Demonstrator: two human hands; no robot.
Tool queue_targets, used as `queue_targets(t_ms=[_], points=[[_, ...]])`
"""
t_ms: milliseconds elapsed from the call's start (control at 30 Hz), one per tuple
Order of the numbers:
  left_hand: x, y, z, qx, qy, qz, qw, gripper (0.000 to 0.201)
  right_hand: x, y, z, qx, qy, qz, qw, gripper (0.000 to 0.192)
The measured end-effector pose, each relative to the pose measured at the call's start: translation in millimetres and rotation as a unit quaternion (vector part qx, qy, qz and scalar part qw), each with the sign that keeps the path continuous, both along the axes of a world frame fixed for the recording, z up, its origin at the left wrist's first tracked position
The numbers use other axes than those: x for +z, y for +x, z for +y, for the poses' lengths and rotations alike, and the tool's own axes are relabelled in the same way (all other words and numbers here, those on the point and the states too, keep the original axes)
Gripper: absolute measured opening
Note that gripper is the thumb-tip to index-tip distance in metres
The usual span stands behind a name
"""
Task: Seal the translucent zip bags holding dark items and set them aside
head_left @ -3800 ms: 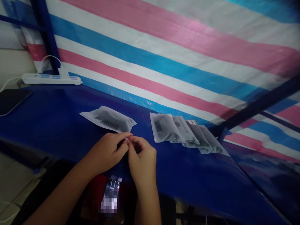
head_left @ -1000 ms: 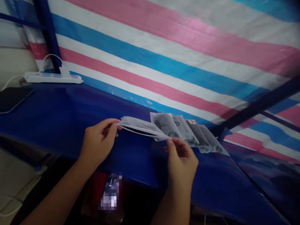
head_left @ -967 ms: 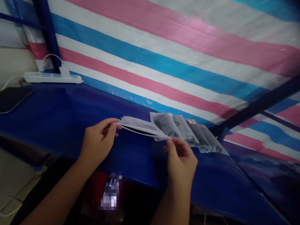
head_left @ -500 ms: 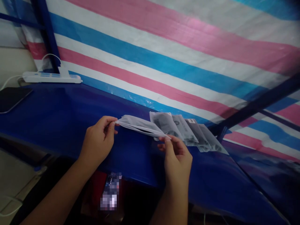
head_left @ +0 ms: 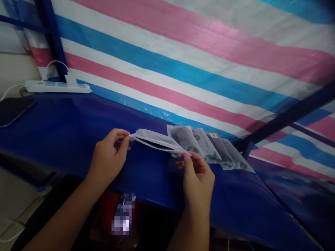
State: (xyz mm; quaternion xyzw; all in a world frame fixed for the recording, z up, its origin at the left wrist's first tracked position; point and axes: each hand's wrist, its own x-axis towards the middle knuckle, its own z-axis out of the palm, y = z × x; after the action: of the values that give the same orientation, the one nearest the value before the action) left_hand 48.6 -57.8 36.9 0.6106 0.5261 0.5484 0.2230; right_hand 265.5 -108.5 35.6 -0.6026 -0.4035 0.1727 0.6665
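Note:
A frosted, translucent zip pouch point(head_left: 157, 140) is stretched between my two hands above the blue table, its mouth gaping toward me with a dark inside. My left hand point(head_left: 111, 153) pinches the pouch's left corner between thumb and fingers. At the opposite corner, my right hand point(head_left: 197, 172) has thumb and fingers closed on the edge. Just behind and to the right of the pouch, several similar frosted pouches point(head_left: 185, 137) with dark contents lie overlapping in a row on the table.
The blue table point(head_left: 62, 129) runs along a striped plastic sheet point(head_left: 170, 66). A white power strip point(head_left: 57, 86) with a plug in it sits at the back left, near a dark flat device point(head_left: 15, 109). A blue metal post point(head_left: 293, 113) slants at right.
The pouch's mouth has widened, so more of the dark inside shows. Both hands have barely moved, and the row of pouches is unchanged.

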Motion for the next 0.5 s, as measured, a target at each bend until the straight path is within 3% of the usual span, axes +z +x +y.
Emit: queue_targets(t_ms=[500], points=[[0.9,-1.4,0.0,0.000,0.001,0.046,0.999,0.014,-0.1,0.2,-0.8,0.002,-0.005,-0.013,1.000,0.033]])
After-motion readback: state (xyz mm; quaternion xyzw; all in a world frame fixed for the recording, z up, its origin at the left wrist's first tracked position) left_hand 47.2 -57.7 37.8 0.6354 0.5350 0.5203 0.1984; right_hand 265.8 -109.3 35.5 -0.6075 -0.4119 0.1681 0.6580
